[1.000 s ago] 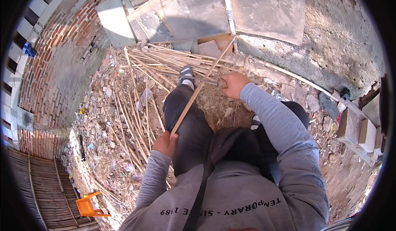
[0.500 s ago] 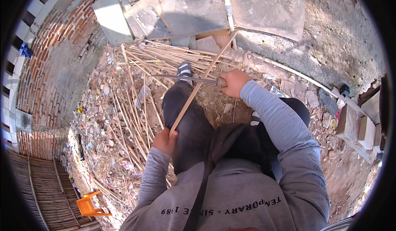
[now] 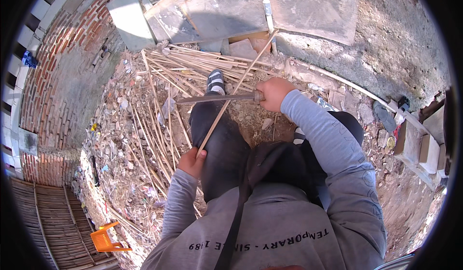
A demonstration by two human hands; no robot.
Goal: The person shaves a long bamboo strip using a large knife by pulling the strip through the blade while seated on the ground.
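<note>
A long, thin bamboo strip (image 3: 247, 71) slants from beside my left thigh up and away to the right. My left hand (image 3: 192, 163) is closed around its near end, with the thumb along it. My right hand (image 3: 276, 95) grips the handle of a machete (image 3: 207, 99), whose long dark blade points left. The blade crosses the strip a little beyond its middle, above my left knee; whether its edge bites into the strip cannot be made out.
A pile of bamboo strips (image 3: 197, 62) lies beyond my left foot, and several more (image 3: 152, 132) lie at the left. Large grey panels (image 3: 217, 12) lean on the far wall. An orange plastic chair (image 3: 105, 239) stands at the lower left. Litter and rubble cover the ground.
The strip has turned so that a narrower side faces up, and its far end has shifted slightly. The blade has rolled to show more of its flat, its tip dropping nearer my knee.
</note>
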